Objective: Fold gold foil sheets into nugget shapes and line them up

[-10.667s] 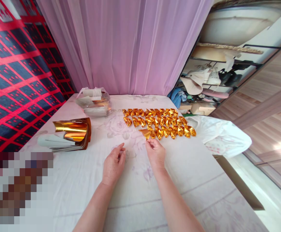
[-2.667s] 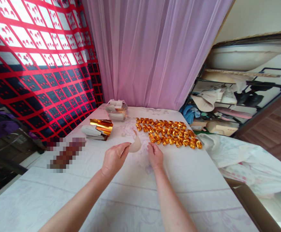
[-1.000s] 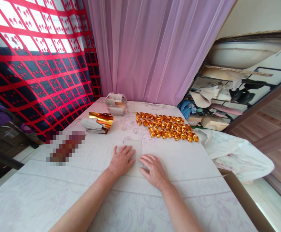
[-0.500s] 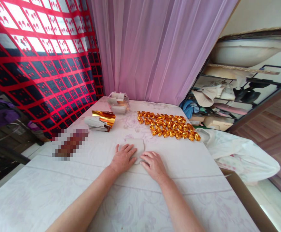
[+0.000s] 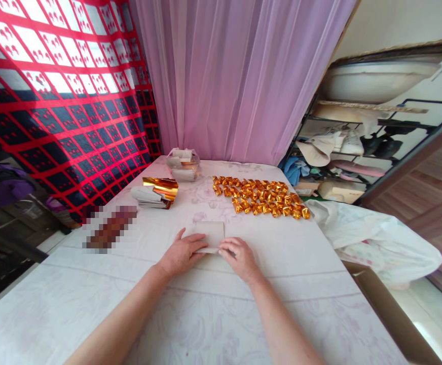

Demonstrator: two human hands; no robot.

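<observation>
A pale grey-white sheet of paper (image 5: 212, 231) lies on the table in front of me, its near edge turned up in a narrow fold. My left hand (image 5: 183, 252) is at the left of that near edge, fingers on the paper and thumb side partly hidden. At the near right corner, my right hand (image 5: 240, 257) pinches the folded edge between thumb and fingertips. Beyond the paper to the right sit rows of folded gold foil pieces (image 5: 262, 196). A stack of foil-backed paper sheets (image 5: 156, 194), gold on one side and greyish on the other, lies at the far left.
A clear plastic bag (image 5: 183, 165) with more paper sits at the table's back edge. A blurred-out patch (image 5: 110, 230) covers something at the left. Beyond the right edge are a white plastic bag (image 5: 388, 243), a cardboard box (image 5: 380, 304) and a shoe rack (image 5: 358, 144).
My left hand has slid from on top of the sheet down to its near left edge. The near edge is now folded up, with my right hand's fingers closed on its corner.
</observation>
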